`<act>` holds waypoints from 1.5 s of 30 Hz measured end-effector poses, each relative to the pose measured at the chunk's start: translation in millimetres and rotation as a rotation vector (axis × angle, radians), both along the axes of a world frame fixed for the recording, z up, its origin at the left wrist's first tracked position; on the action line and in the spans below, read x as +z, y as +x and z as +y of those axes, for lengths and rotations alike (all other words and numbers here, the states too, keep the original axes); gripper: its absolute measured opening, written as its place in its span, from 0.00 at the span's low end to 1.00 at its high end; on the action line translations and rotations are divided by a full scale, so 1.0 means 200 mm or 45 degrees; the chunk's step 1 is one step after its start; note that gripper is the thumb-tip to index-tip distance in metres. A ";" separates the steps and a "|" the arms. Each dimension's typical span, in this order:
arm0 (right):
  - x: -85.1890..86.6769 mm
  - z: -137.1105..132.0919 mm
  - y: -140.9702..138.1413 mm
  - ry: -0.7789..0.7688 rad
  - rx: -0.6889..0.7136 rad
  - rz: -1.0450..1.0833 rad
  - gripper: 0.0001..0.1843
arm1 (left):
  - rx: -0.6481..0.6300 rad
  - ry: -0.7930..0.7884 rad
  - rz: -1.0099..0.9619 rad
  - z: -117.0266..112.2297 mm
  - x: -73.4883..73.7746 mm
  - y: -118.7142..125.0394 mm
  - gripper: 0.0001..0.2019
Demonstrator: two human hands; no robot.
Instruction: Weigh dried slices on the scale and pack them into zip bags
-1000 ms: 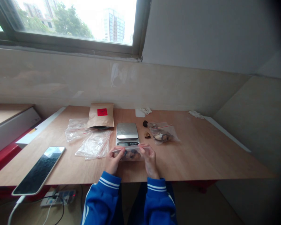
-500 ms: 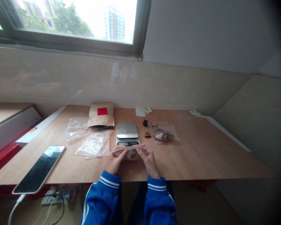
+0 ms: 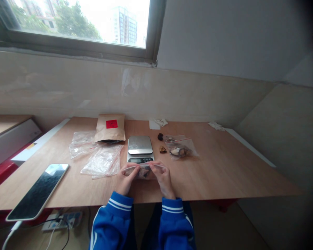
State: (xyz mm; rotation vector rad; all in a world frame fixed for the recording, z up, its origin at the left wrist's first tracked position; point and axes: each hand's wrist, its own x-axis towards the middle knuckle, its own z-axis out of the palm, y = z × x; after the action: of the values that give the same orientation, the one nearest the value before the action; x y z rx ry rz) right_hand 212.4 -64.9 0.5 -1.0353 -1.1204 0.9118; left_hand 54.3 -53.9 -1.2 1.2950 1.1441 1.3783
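Between my two hands is a clear zip bag [image 3: 144, 173] with brown dried pieces inside, held at the table's near side. My left hand [image 3: 127, 177] pinches the bag's top edge at the left, thumb against fingers. The same edge is pinched farther right by my right hand [image 3: 161, 176]. Just beyond the bag stands a kitchen scale [image 3: 140, 145] with a bare steel plate; its front is partly covered by my fingers. To the right of the scale lie a filled zip bag [image 3: 182, 150], a loose light-brown dried piece [image 3: 162, 149] and a dark one [image 3: 160, 136].
Flat clear zip bags [image 3: 101, 161] lie left of the scale. Behind them is a brown paper pouch [image 3: 110, 128] with a red label. A phone [image 3: 39, 192] with a cable overhangs the front left edge. Crumpled white tissue [image 3: 161, 122] lies at the back.
The whole view has shifted slightly, so things appear a little farther left. Both hands keep their pinch on the bag's edge, with only slight finger movement.
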 end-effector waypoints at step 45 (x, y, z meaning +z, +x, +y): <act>0.03 -0.02 -0.03 0.083 0.002 -0.182 0.07 | -0.140 0.251 0.118 -0.03 0.00 0.03 0.07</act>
State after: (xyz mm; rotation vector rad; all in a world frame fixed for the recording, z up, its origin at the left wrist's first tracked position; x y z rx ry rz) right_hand 206.6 -67.9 5.6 -1.0590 -1.2623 0.8070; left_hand 60.9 -59.7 -0.5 1.5529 1.0009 1.3888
